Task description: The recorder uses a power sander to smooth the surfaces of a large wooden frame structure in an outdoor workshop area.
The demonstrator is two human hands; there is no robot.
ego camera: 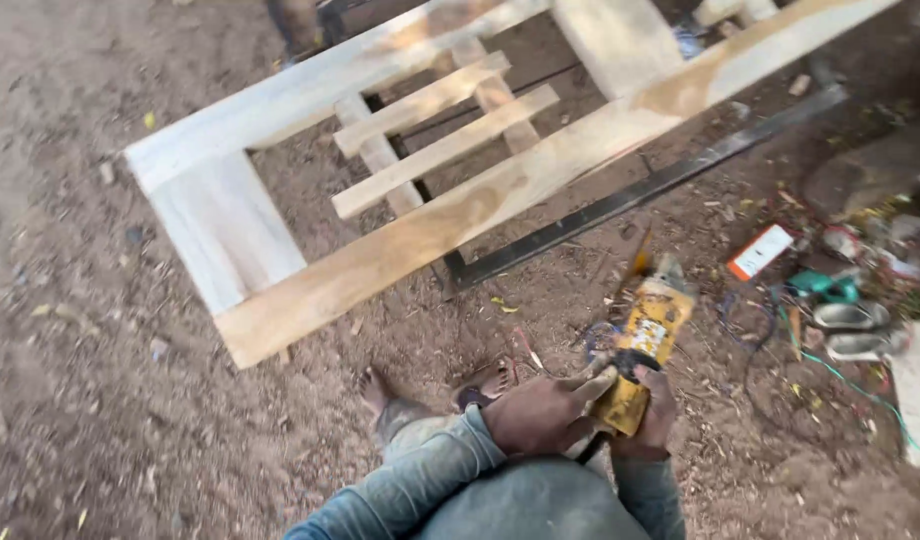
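Observation:
A yellow angle grinder (648,330) points up and away from me, its disc end near the ground litter. My right hand (656,412) grips its rear body from below. My left hand (545,412) rests over the same rear end, fingers closed on it. Both forearms wear grey-blue sleeves. Ahead lies a pale wooden frame (450,215) made of long planks with short cross slats (435,152), flat on the dirt. My bare feet (380,392) show just below the frame's near plank.
A dark metal bar (640,190) runs along the frame's near side. To the right lie an orange-and-white box (761,250), a green-handled tool (822,287), sandals (852,330), cables and scraps. The ground is bare dirt with wood chips.

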